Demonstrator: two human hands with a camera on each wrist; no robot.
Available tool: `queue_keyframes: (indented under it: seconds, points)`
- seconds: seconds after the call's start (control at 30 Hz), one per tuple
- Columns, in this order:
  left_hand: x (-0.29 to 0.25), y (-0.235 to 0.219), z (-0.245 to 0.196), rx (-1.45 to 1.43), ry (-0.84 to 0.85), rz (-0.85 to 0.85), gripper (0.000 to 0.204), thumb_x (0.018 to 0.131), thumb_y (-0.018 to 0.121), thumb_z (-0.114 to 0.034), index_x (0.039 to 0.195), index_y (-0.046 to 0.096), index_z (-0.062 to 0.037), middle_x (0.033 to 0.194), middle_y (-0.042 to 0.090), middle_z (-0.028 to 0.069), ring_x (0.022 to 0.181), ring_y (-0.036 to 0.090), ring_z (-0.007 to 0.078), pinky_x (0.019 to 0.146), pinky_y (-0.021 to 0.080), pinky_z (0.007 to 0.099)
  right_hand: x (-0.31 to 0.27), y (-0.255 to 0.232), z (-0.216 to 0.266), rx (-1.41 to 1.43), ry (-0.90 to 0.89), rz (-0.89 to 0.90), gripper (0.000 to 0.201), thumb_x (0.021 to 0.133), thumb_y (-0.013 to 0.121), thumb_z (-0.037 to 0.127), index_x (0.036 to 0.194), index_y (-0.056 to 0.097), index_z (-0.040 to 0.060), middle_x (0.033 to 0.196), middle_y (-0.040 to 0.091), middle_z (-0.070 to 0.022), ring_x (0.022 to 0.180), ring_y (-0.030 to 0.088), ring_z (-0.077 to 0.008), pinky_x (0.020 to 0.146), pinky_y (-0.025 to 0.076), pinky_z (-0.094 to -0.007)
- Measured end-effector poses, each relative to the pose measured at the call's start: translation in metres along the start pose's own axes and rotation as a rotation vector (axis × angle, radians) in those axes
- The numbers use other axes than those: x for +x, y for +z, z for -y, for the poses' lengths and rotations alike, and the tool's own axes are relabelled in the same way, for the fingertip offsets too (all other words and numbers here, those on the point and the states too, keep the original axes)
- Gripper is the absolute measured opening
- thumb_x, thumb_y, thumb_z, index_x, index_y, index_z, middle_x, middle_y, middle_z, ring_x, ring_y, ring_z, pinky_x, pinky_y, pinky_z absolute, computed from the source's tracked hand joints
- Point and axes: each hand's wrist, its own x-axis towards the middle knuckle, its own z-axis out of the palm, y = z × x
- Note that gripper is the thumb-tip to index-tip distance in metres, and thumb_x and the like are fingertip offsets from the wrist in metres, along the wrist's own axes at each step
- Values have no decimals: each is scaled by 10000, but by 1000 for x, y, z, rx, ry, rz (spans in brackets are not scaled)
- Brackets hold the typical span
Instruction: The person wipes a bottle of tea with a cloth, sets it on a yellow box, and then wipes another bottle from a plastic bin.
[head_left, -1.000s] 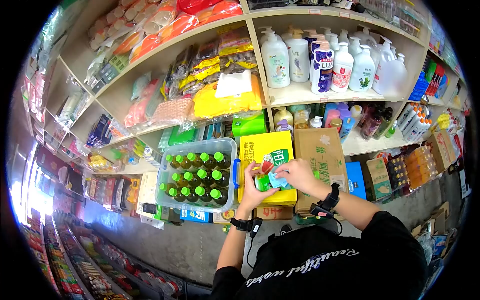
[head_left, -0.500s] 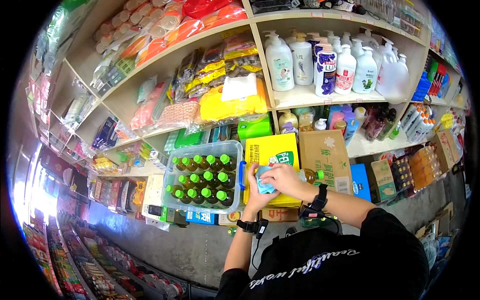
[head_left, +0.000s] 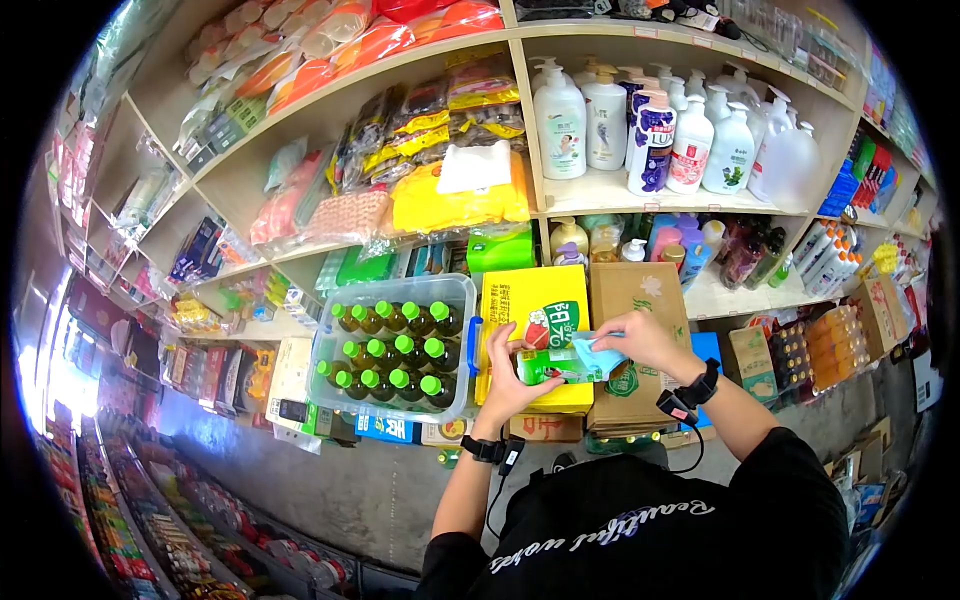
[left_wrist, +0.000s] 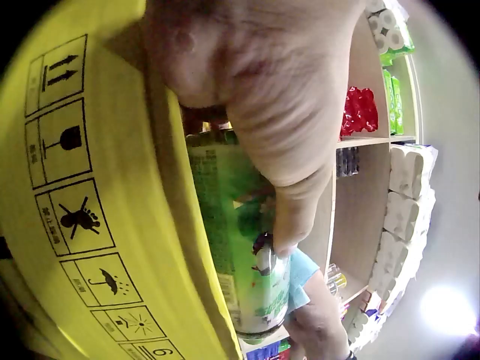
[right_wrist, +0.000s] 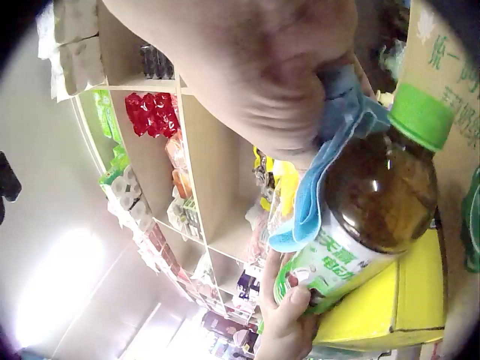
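My left hand [head_left: 508, 378] grips the base end of a green-labelled drink bottle [head_left: 543, 366], which lies on its side above the yellow carton [head_left: 545, 290]. A light blue cloth [head_left: 600, 356] is pinched in my right hand [head_left: 642, 343], at the bottle's neck end. In the right wrist view the cloth [right_wrist: 319, 187] touches the shoulder of the bottle [right_wrist: 379, 199], whose dark contents and green cap [right_wrist: 421, 118] show. Seen from the left wrist, the thumb [left_wrist: 292, 217] lies along the label.
Left of the carton stands a clear plastic bin [head_left: 393, 290] with several green-capped bottles upright in it. A brown cardboard box [head_left: 640, 290] adjoins the carton on the right. Behind are shelves with pump bottles [head_left: 690, 145] and yellow packets [head_left: 460, 205].
My right hand slid the cloth toward my left hand, over the label, then back right to the bottle's neck end. The left hand kept its grip on the bottle.
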Motion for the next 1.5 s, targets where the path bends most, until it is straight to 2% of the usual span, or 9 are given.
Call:
queue_keyframes:
  seconds: [0.13, 0.3, 0.4, 0.6, 0.7, 0.83, 0.9, 1.0, 1.5]
  points:
    - [2, -1, -5, 1, -4, 16, 1071, 682, 977, -160, 1525, 333, -17, 1446, 415, 143, 1195, 599, 256, 1046, 489, 409, -4, -4, -10, 39, 106, -17, 221, 882, 819, 254, 1020, 827, 81, 847, 780, -142, 704, 732, -236, 700, 565, -354]
    - [6, -4, -5, -55, -48, 83, 865, 767, 932, -187, 1463, 444, -26, 1237, 662, 124, 1181, 639, 237, 1070, 476, 394, -7, 5, -7, 70, 107, -116, 221, 876, 830, 236, 1031, 827, 78, 856, 782, -151, 683, 727, -214, 668, 561, -347]
    - [3, -2, -11, -105, -116, 66, 783, 784, 921, -188, 1420, 499, -10, 1189, 699, 118, 1192, 650, 238, 1085, 466, 385, -8, 6, -11, 62, 49, -120, 216, 883, 826, 226, 1033, 825, 72, 860, 783, -155, 688, 730, -206, 675, 566, -337]
    - [2, -5, -9, -151, -60, 51, 694, 771, 924, -119, 1356, 564, -21, 1244, 673, 106, 1226, 618, 232, 1072, 471, 389, -9, 4, 2, 76, 15, -117, 220, 899, 809, 226, 1049, 817, 66, 888, 785, -156, 725, 749, -244, 701, 579, -343]
    - [2, -7, -9, 82, 81, 28, 701, 749, 936, -123, 1341, 576, -20, 1269, 655, 108, 1262, 597, 246, 1088, 467, 402, -4, 7, 0, 58, -81, -176, 230, 890, 811, 231, 1056, 816, 72, 932, 785, -159, 755, 750, -279, 716, 584, -356]
    - [1, -6, -8, 123, 66, -4, 866, 711, 962, -164, 1429, 501, -14, 1272, 650, 125, 1278, 585, 279, 1116, 449, 421, 1, 12, -4, -71, -200, -216, 230, 873, 815, 232, 1053, 819, 89, 960, 779, -166, 804, 748, -306, 739, 588, -376]
    - [1, -2, -12, 125, 40, -76, 979, 699, 973, -192, 1496, 432, -16, 1263, 657, 140, 1277, 589, 311, 1121, 446, 438, 1, 11, -3, -90, -198, -212, 220, 869, 817, 235, 1039, 824, 94, 945, 774, -165, 811, 746, -311, 743, 586, -383]
    - [2, -2, -9, 36, -103, -2, 1107, 674, 990, -226, 1541, 338, -8, 1294, 641, 159, 1273, 591, 306, 1123, 444, 436, -1, 8, 1, -27, -132, -189, 199, 865, 820, 235, 1011, 830, 100, 922, 770, -167, 794, 741, -314, 737, 584, -391]
    - [1, 5, 16, 114, -3, -89, 1236, 635, 1009, -232, 1580, 245, -3, 1504, 380, 160, 1240, 525, 288, 1086, 451, 434, 43, 48, 18, 70, -94, -44, 175, 816, 840, 255, 932, 841, 124, 845, 777, -123, 738, 743, -283, 711, 579, -369]
